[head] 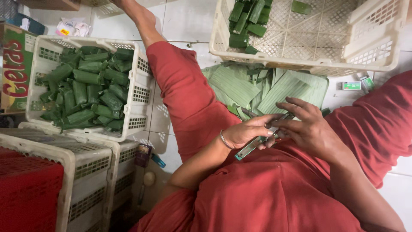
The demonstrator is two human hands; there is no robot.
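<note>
1. Two hands, both over the lap of a person in red clothing, seated on the white tiled floor [189, 17].
2. One stapler [257, 141]: slim, long, metallic with greenish body, lying diagonally, its lower end pointing toward the lap, its upper end under the fingers.
3. Left hand [248, 132] curled around the stapler's middle, gripping it; one thin bangle [225, 141] on that wrist.
4. Right hand [307, 126] closed over the stapler's upper end, fingers bent on top of it.
5. One stack of flat banana leaf sheets [240, 86] on the floor between the legs, just beyond the hands, touching the near wall of the large crate.
6. Crates: one white crate [137, 94] at left, heaped with green leaf-wrapped rolls [88, 88], too many to count; one large cream crate [373, 43] at top right, with about ten rolls in its left corner and one loose piece near its far edge.
7. Two more white crates [86, 163] at lower left, one holding a red crate [25, 189].
8. Two small green boxes [352, 85] on the floor by the large crate's right corner.
9. One cardboard carton [15, 68] at far left edge.
</note>
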